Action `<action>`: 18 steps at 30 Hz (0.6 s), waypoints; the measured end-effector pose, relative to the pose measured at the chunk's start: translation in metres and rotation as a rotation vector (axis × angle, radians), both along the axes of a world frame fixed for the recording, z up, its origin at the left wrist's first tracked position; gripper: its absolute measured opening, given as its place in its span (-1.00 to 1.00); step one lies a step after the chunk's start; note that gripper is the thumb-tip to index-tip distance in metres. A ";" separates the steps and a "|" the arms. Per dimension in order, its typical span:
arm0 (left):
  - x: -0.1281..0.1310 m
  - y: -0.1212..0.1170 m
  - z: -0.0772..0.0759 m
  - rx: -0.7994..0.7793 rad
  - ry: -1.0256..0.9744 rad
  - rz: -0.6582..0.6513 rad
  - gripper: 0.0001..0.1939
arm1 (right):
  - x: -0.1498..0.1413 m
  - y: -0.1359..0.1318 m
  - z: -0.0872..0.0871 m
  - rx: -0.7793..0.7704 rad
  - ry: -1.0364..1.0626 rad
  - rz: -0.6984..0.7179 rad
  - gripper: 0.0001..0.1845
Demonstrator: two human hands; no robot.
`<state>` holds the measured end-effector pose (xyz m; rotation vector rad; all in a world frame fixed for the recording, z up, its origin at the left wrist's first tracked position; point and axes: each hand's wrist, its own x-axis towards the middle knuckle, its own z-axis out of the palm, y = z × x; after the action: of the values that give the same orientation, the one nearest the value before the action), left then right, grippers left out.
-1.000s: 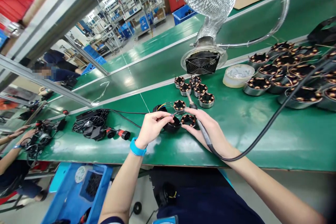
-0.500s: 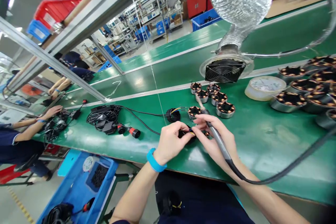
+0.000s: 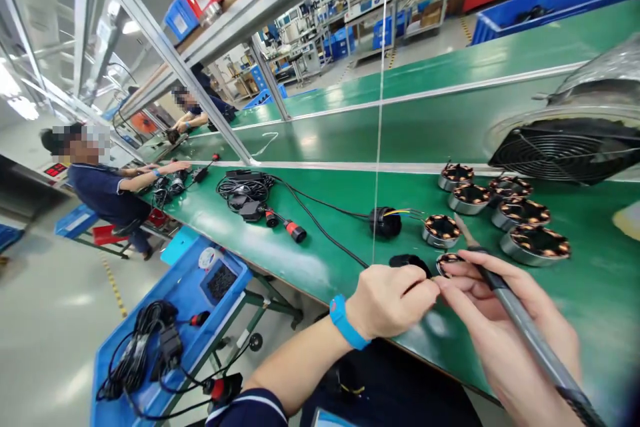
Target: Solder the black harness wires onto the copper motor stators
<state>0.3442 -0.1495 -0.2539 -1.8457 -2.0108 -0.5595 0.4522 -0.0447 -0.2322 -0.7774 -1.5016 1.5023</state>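
My right hand (image 3: 493, 340) is closed around a soldering iron (image 3: 525, 330), its tip pointing up and left over the bench. The fingertips of that hand also meet a small copper-wound stator (image 3: 447, 264). My left hand (image 3: 393, 303), with a blue wristband, is closed in a pinch against the right fingertips. Thin wires were visible in this pinch a moment ago; now the fingers mostly hide them. A black housing (image 3: 409, 263) shows just behind my left hand. Farther back lie another black housing (image 3: 385, 223) with coloured wires and a second stator (image 3: 441, 231) beside it.
More stators (image 3: 535, 245) stand on the green bench (image 3: 320, 213) at right, before a fume fan (image 3: 565, 150). Coiled black cables (image 3: 245, 190) with connectors lie left. A blue tub (image 3: 175, 347) with cables stands below the bench edge. Co-workers (image 3: 107, 183) sit farther left.
The view has swung left, so the bench things appear farther right. My hands stay together, and the left hand has turned with its back more toward me. The iron remains in the right hand.
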 end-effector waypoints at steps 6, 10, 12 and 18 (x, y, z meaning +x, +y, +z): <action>-0.006 -0.007 -0.012 0.128 0.040 -0.048 -0.76 | -0.001 -0.005 0.004 -0.136 0.142 0.026 -0.51; -0.004 0.005 -0.002 0.312 -0.251 -0.048 -0.84 | -0.001 0.000 0.004 -0.138 0.167 0.025 -0.53; -0.004 0.011 0.007 0.318 -0.498 -0.047 -0.85 | 0.000 0.002 0.002 -0.134 0.171 0.030 -0.53; -0.017 0.022 0.026 0.145 -1.119 -0.015 -0.74 | 0.002 0.005 -0.008 -0.029 0.175 0.050 -0.59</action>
<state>0.3273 -0.1275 -0.2284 -1.5683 -2.4138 -2.0103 0.4545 -0.0399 -0.2403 -0.6120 -1.3811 1.5895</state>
